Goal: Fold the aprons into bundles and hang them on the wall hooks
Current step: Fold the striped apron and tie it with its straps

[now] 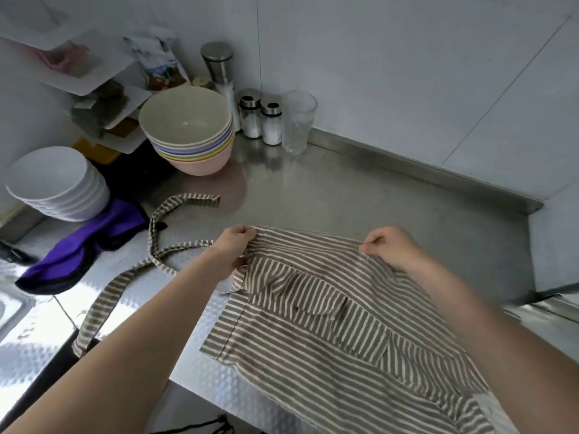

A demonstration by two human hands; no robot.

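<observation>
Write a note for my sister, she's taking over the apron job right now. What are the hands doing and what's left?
Left hand and right hand each pinch the top edge of the striped apron, which lies spread on the steel counter, its straps trailing left.
A purple apron lies crumpled by the white bowls.
Done: nothing bundled yet.
Left: fold both, then hang them; no hooks in view.

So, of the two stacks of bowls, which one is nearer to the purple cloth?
The white stack of bowls at the far left; the purple cloth lies right against its base. The pastel-coloured stack of bowls stands farther back, near the shakers.
</observation>
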